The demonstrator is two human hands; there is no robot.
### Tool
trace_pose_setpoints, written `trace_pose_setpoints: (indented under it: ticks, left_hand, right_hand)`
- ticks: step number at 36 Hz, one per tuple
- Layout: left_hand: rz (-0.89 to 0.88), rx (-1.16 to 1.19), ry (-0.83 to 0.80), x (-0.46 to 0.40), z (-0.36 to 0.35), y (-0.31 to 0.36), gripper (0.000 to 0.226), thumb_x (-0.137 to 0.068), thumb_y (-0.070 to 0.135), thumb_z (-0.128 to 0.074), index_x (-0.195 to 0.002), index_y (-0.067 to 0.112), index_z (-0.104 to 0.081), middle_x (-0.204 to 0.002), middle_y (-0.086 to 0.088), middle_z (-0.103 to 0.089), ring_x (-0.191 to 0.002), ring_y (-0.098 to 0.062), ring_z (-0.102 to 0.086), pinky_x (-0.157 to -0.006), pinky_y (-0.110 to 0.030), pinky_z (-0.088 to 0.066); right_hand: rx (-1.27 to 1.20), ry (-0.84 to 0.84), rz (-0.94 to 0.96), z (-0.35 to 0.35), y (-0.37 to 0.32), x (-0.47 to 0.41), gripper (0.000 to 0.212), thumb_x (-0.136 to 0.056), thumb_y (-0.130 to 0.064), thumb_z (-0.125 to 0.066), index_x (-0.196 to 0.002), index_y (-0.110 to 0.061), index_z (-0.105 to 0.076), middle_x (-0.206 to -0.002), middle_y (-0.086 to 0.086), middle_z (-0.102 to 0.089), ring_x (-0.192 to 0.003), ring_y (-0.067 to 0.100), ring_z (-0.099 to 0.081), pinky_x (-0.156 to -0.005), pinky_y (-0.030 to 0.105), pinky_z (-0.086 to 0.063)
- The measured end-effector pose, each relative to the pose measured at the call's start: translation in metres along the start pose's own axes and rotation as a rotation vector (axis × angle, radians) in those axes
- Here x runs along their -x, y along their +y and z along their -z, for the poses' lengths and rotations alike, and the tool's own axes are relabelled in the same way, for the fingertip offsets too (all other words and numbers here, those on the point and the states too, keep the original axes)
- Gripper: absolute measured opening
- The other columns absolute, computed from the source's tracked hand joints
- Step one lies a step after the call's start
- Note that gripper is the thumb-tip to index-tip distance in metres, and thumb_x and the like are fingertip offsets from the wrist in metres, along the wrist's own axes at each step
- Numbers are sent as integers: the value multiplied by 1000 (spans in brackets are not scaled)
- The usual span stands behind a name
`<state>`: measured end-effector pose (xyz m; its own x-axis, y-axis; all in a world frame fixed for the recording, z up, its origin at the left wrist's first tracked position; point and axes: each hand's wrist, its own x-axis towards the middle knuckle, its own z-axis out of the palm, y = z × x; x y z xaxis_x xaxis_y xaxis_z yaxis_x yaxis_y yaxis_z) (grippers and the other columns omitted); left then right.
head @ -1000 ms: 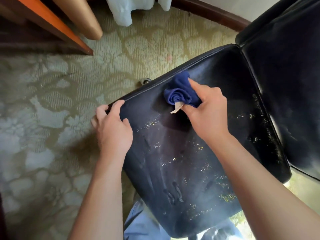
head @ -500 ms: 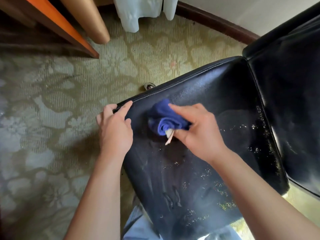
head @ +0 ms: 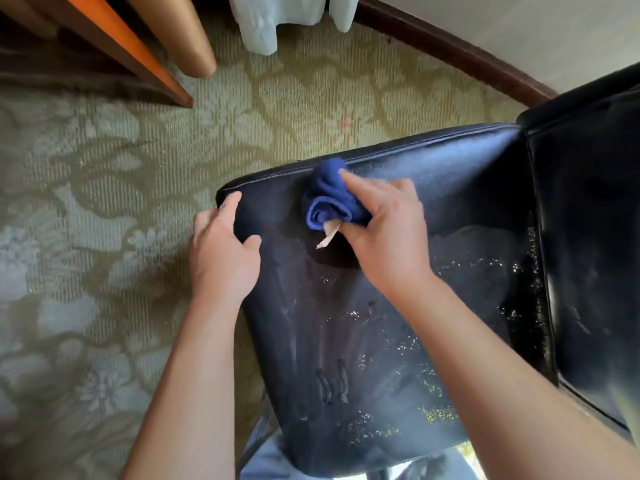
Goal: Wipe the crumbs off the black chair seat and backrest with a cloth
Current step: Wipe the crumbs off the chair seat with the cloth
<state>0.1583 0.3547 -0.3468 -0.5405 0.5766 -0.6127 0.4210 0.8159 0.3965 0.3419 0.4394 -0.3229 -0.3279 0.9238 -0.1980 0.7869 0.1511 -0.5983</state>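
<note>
The black chair seat (head: 450, 202) fills the middle and lower right, its backrest (head: 595, 237) rising at the far right. Pale crumbs (head: 391, 341) are scattered over the seat's middle, near edge and along the crease by the backrest. My right hand (head: 384, 233) presses a bunched blue cloth (head: 329, 199), with a pale tag hanging from it, against the seat near its far edge. My left hand (head: 221, 251) rests over the seat's left corner, fingers spread, gripping the edge.
Patterned green carpet (head: 104, 237) lies left of and beyond the chair. A wooden furniture edge (head: 138, 53) and a tan leg (head: 180, 36) stand at top left. White fabric (head: 270, 22) hangs at top centre; a dark baseboard (head: 450, 46) curves along the wall.
My right hand swept the cloth left toward my left hand, then back right and up to the seat's far edge. The left hand stayed on the seat's corner.
</note>
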Motion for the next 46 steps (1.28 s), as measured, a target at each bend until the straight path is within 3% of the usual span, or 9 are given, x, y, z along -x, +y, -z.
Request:
trace_pose_setpoints:
  ticks: [6,10,15,21,28,32,38,42,46]
  left_hand:
    - [-59,6,-21,-2,2,-10,69,-95,18,-65,-154,40,-36,-145,0,-41,-126,-26,-52,-107,-39,-41]
    - [-89,58,-34,1,3,-19,71,-96,13,-62,-155,39,-33,-147,1,-40,-125,-22,-51,-105,-37,-40]
    - [-24,202,38,1,-2,-34,53,-97,9,-58,-143,32,-46,-142,5,-52,-124,-20,-57,-105,-40,-46]
    - [-95,149,-37,3,2,-46,60,-98,2,-47,-145,38,-49,-145,13,-45,-123,-20,-56,-103,-41,-49]
    - [-135,303,-101,3,-4,-59,68,-96,-9,-48,-150,33,-47,-153,14,-39,-132,-6,-44,-103,-11,-28]
    - [-191,335,-118,-3,-5,-67,72,-90,-17,-47,-149,25,-49,-150,8,-39,-132,-2,-40,-100,6,-19]
    - [-181,355,-195,-1,4,-70,73,-95,-13,-43,-150,36,-45,-155,17,-32,-138,-3,-38,-116,-21,-28]
    - [-233,372,-198,-3,5,-75,74,-90,-19,-44,-148,26,-49,-154,4,-41,-139,-16,-46,-120,-42,-34]
    - [-215,340,-181,-6,5,-74,69,-91,-14,-48,-146,27,-51,-150,7,-48,-135,-18,-50,-119,-40,-37]
  right_hand:
    - [4,-184,135,-16,-7,57,56,-69,-18,-81,-121,-33,-68,-104,-21,-70,-88,18,-45,-59,41,-54]
    - [-31,-256,225,-7,-9,52,54,-71,-16,-82,-122,-32,-70,-109,-19,-71,-87,21,-48,-69,40,-52]
    - [-77,41,136,-2,-23,14,60,-70,-6,-84,-126,-22,-68,-111,-22,-64,-94,22,-54,-88,7,-36]
    - [-4,125,25,-21,-30,-23,60,-75,-14,-82,-132,-24,-65,-113,-16,-69,-100,23,-51,-86,0,-28]
    - [64,-27,166,-40,-52,-16,56,-74,-23,-82,-128,-28,-67,-117,-18,-68,-98,23,-47,-77,37,-49]
    - [114,-113,280,-43,-44,13,55,-72,-17,-81,-124,-28,-69,-112,-16,-70,-93,26,-48,-67,44,-53]
    - [90,-350,485,-42,-33,58,36,-83,-22,-66,-118,-28,-72,-107,-18,-70,-88,24,-51,-64,37,-54]
    - [72,-191,390,-37,-43,38,54,-76,-8,-80,-126,-26,-69,-121,-14,-68,-91,27,-51,-70,40,-53]
    - [103,-57,258,-43,-58,-5,55,-80,-22,-75,-133,-30,-63,-126,-17,-65,-100,25,-49,-74,43,-52]
